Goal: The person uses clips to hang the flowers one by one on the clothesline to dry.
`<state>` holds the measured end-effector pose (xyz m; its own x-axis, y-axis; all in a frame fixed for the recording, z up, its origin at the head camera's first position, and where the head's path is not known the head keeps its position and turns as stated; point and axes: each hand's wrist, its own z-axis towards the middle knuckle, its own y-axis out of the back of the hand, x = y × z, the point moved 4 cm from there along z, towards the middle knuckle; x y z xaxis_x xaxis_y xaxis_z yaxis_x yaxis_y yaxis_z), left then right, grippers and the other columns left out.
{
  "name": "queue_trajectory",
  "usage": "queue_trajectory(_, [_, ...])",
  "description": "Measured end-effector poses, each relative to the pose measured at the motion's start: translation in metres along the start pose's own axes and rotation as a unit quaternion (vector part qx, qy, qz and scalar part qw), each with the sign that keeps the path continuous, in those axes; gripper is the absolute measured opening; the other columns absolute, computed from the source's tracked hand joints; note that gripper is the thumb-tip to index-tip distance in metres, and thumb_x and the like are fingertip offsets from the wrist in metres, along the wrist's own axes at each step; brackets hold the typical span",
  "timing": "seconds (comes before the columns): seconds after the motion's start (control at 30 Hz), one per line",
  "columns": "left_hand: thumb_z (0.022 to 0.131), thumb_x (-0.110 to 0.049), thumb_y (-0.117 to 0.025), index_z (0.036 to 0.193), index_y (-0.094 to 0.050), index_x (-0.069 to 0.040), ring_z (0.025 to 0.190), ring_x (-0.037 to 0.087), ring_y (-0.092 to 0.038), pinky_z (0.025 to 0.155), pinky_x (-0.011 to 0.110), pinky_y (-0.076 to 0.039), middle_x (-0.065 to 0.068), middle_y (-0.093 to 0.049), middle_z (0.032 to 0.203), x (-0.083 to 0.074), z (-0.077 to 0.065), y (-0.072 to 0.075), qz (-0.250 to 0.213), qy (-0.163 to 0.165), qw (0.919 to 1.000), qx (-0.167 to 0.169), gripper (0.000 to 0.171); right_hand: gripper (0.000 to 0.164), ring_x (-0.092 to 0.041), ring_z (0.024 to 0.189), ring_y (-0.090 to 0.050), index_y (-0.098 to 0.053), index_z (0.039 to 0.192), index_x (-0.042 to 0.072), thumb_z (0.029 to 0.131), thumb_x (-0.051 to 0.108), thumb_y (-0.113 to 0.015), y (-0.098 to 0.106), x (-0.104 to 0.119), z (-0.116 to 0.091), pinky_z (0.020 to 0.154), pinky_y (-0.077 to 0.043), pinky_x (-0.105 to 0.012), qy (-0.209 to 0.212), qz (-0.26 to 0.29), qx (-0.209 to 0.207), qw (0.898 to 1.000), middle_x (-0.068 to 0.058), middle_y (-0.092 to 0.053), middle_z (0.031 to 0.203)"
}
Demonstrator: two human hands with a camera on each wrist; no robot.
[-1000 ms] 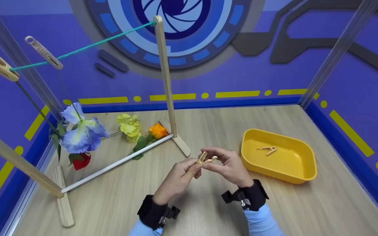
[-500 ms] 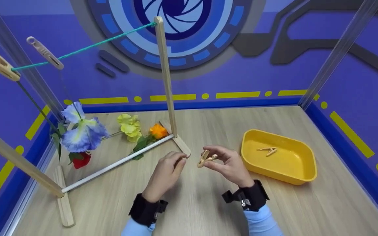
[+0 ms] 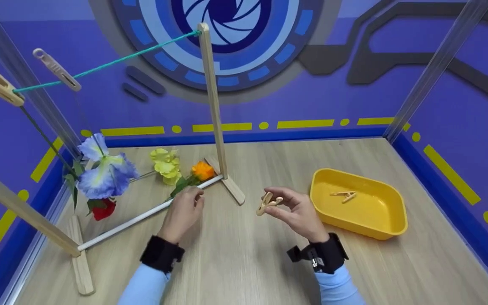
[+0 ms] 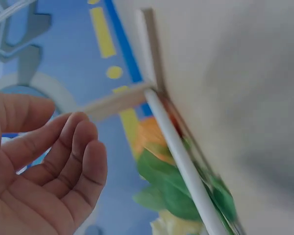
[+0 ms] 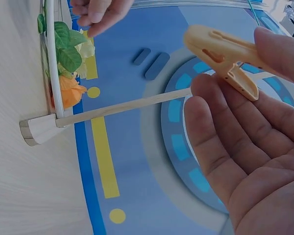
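Observation:
My right hand (image 3: 295, 214) pinches a tan clothespin (image 5: 220, 46) between thumb and fingers, held up over the table left of the yellow tray. My left hand (image 3: 182, 214) holds nothing; in the left wrist view its fingers are relaxed and loosely bent. It hovers near the white rod (image 3: 129, 223) of a wooden stand. Just beyond it, an orange flower (image 3: 203, 170) with green leaves lies behind the rod, beside a yellow-green flower (image 3: 166, 165). From the stand's green cord (image 3: 134, 55) hang a blue flower (image 3: 106, 178) and a red flower (image 3: 103, 209), by two clothespins (image 3: 57, 70).
A yellow tray (image 3: 362, 226) on the right contains more clothespins (image 3: 347, 195). The stand's right post (image 3: 213, 101) rises behind the hands, its foot (image 3: 234, 190) lying on the table. Its left post (image 3: 19, 205) slants at the left. Blue printed walls surround the table.
My left hand has let go of the clothespin and moved left toward the white rod and the orange flower. My right hand has stayed almost in place, holding the clothespin.

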<state>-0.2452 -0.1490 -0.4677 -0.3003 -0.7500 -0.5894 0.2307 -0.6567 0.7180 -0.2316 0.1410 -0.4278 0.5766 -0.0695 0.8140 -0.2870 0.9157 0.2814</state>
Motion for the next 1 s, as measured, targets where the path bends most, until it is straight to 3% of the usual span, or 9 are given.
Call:
queue_trajectory(0.1, [0.091, 0.005, -0.067, 0.096, -0.071, 0.008, 0.076, 0.031, -0.064, 0.067, 0.045, -0.054, 0.017, -0.066, 0.085, 0.018, 0.008, 0.006, 0.035, 0.023, 0.9991, -0.004, 0.007, 0.038, -0.008, 0.095, -0.068, -0.066, 0.123, -0.012, 0.086, -0.01, -0.075, 0.002, 0.0, -0.001, 0.084, -0.057, -0.022, -0.001, -0.006, -0.008, 1.0, -0.02, -0.073, 0.103])
queue_trajectory(0.23, [0.09, 0.005, -0.068, 0.105, -0.067, 0.013, 0.085, 0.043, -0.067, 0.072, 0.054, -0.055, 0.027, -0.067, 0.096, 0.04, 0.018, 0.012, 0.084, 0.072, 0.9938, -0.001, 0.017, 0.039, -0.008, 0.095, -0.068, -0.066, 0.123, -0.012, 0.086, -0.01, -0.076, 0.003, -0.001, -0.001, 0.084, -0.057, -0.022, 0.0, -0.009, -0.011, 1.0, -0.02, -0.073, 0.103])
queue_trajectory(0.37, [0.092, 0.001, -0.067, 0.119, -0.064, 0.014, 0.098, 0.048, -0.066, 0.08, 0.057, -0.055, 0.032, -0.063, 0.114, 0.056, 0.026, 0.013, 0.108, 0.123, 0.9859, 0.034, 0.03, 0.038, -0.008, 0.095, -0.068, -0.067, 0.124, -0.01, 0.086, -0.01, -0.076, 0.003, -0.001, -0.001, 0.085, -0.057, -0.022, 0.0, -0.006, -0.01, 1.0, -0.021, -0.073, 0.103])
queue_trajectory(0.47, [0.092, 0.003, -0.064, 0.122, -0.064, 0.011, 0.101, 0.047, -0.066, 0.081, 0.058, -0.055, 0.032, -0.063, 0.116, 0.065, 0.032, 0.013, 0.108, 0.149, 0.9813, 0.057, 0.032, 0.038, -0.008, 0.095, -0.068, -0.067, 0.124, -0.01, 0.087, -0.01, -0.075, 0.003, -0.001, 0.0, 0.085, -0.057, -0.022, 0.003, -0.002, -0.01, 1.0, -0.022, -0.073, 0.103])
queue_trajectory(0.6, [0.089, 0.006, -0.062, 0.114, -0.066, 0.009, 0.09, 0.043, -0.066, 0.073, 0.056, -0.054, 0.029, -0.064, 0.103, 0.073, 0.039, 0.011, 0.106, 0.174, 0.9764, 0.073, 0.026, 0.037, -0.009, 0.094, -0.068, -0.067, 0.124, -0.01, 0.087, -0.011, -0.074, 0.003, 0.0, 0.0, 0.084, -0.057, -0.021, 0.008, 0.0, -0.011, 1.0, -0.023, -0.072, 0.102])
queue_trajectory(0.73, [0.087, 0.007, -0.061, 0.087, -0.065, 0.005, 0.077, 0.038, -0.064, 0.068, 0.053, -0.053, 0.023, -0.062, 0.084, 0.078, 0.046, 0.01, 0.121, 0.184, 0.9714, 0.089, 0.005, 0.038, -0.009, 0.095, -0.067, -0.067, 0.124, -0.01, 0.087, -0.011, -0.074, 0.004, 0.0, 0.0, 0.084, -0.056, -0.022, 0.01, 0.003, -0.008, 1.0, -0.022, -0.072, 0.102])
queue_trajectory(0.87, [0.087, 0.006, -0.059, 0.067, -0.058, -0.002, 0.067, 0.03, -0.059, 0.062, 0.048, -0.051, 0.015, -0.056, 0.071, 0.082, 0.053, 0.01, 0.146, 0.19, 0.9645, 0.112, 0.021, 0.038, -0.009, 0.095, -0.067, -0.067, 0.125, -0.008, 0.087, -0.011, -0.074, 0.005, -0.001, -0.001, 0.084, -0.056, -0.022, 0.009, 0.001, -0.005, 1.0, -0.021, -0.072, 0.102])
queue_trajectory(1.0, [0.088, 0.006, -0.058, 0.07, -0.061, 0.001, 0.07, 0.033, -0.063, 0.063, 0.05, -0.054, 0.02, -0.062, 0.074, 0.088, 0.055, 0.01, 0.153, 0.192, 0.9625, 0.116, 0.019, 0.038, -0.009, 0.095, -0.067, -0.067, 0.125, -0.009, 0.087, -0.011, -0.074, 0.006, -0.002, -0.002, 0.084, -0.056, -0.021, 0.006, -0.001, -0.006, 1.0, -0.021, -0.072, 0.103])
